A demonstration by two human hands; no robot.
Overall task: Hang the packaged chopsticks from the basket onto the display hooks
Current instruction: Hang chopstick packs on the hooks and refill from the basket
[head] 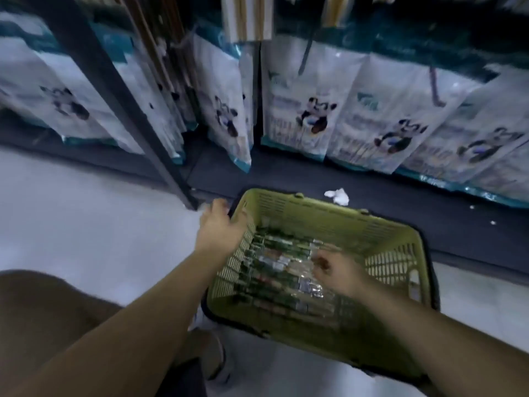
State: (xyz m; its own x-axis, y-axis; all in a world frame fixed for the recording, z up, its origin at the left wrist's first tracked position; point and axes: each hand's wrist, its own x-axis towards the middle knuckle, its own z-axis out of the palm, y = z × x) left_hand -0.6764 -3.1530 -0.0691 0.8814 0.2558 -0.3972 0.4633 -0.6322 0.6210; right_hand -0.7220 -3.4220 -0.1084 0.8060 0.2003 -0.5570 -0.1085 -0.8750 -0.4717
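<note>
Basket rim at ten o'clock: my left hand curls over it for steadiness. My right hand curls onto chopstick packs; pinch unclear.

Pale grey floor, smooth, fills left and lower edge of frame. Dark shelf base runs across middle, low to floor. Dark metal post slants from upper left down to base. White bags with panda print and teal edges stand in rows on base, both sides of post. Crumpled white paper scrap on base, centre. Small white crumbs at right. Light dim, upper right darkest.
</note>
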